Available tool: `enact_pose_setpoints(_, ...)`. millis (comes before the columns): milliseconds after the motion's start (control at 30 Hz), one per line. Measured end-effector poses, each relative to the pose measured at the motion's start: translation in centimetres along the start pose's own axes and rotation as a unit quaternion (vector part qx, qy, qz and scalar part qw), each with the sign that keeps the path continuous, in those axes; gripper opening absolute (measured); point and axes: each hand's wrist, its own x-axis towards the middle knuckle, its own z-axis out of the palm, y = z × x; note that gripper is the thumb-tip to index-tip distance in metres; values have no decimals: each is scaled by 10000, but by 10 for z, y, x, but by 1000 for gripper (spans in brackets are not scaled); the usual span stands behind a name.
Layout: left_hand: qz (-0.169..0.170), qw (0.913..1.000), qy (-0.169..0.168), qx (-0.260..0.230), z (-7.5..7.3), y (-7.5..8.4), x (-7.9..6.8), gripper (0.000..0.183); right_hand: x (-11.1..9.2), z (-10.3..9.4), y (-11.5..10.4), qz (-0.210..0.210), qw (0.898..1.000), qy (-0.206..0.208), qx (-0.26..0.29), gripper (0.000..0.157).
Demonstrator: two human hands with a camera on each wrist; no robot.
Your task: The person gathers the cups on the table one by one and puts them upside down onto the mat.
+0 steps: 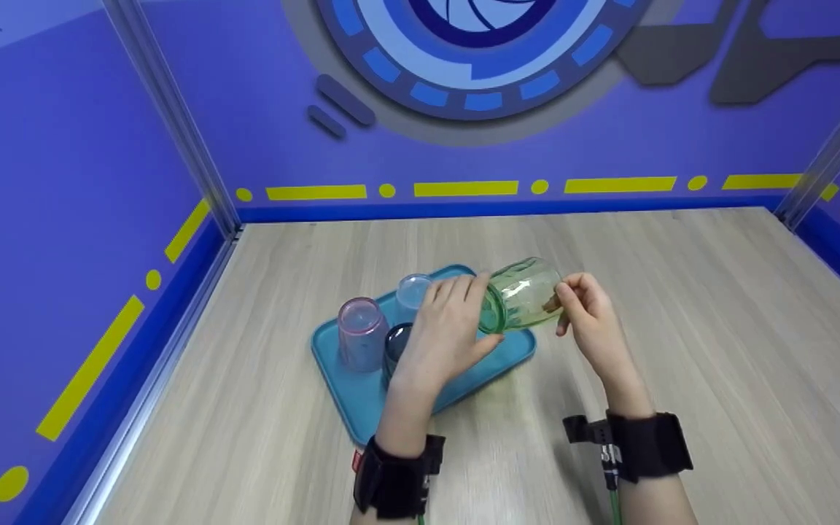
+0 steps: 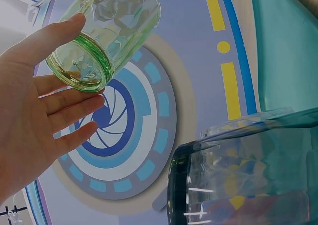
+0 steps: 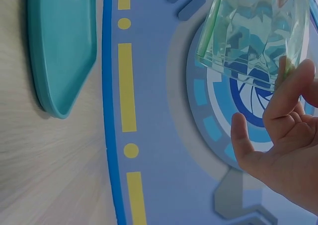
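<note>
A green-tinted glass [image 1: 529,288] is tilted on its side above the right part of a blue tray [image 1: 351,408]. At its thick base, my left hand [image 1: 438,335] grips it between thumb and fingers. My right hand [image 1: 599,328] pinches the rim at the other end, with fingertips inside the mouth. In the left wrist view, the base of the green glass [image 2: 107,41] lies between thumb and fingers. The right wrist view shows my right hand [image 3: 288,135] at the rim with one finger held away.
Upside down on the tray stand a pinkish glass [image 1: 362,335], a clear glass [image 1: 413,292] and a dark glass [image 1: 395,343], which my left hand partly hides. The tray sits angled on a wooden table [image 1: 245,394]. Blue walls [image 1: 245,138] enclose its back and sides.
</note>
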Motion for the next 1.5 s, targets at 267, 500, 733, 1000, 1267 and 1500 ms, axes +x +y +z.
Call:
enact_pose_setpoints(267, 2, 10000, 40, 33, -1, 0, -1, 75, 0, 1, 0, -6, 10000, -37, 44, 19)
enact_pose_setpoints(500, 16, 10000, 50, 42, -2, 0, -1, 74, 0, 1, 0, -3, 10000, -44, 53, 21)
enact_pose_setpoints(733, 35, 10000, 73, 46, -3, 0, -1, 74, 0, 1, 1, 46, 9999, -60, 69, 21)
enact_pose_setpoints(1000, 90, 9997, 165, 133, -3, 0, -2, 74, 0, 2, 3, -11, 9999, -149, 65, 20)
enact_pose_setpoints(1267, 148, 9994, 314, 71, -3, 0, -1, 73, 1, 1, 3, -25, 9997, -180, 179, 22)
enact_pose_setpoints(1500, 126, 9996, 259, 53, -3, 0, -2, 73, 2, 2, 6, 64, 9997, -184, 171, 19)
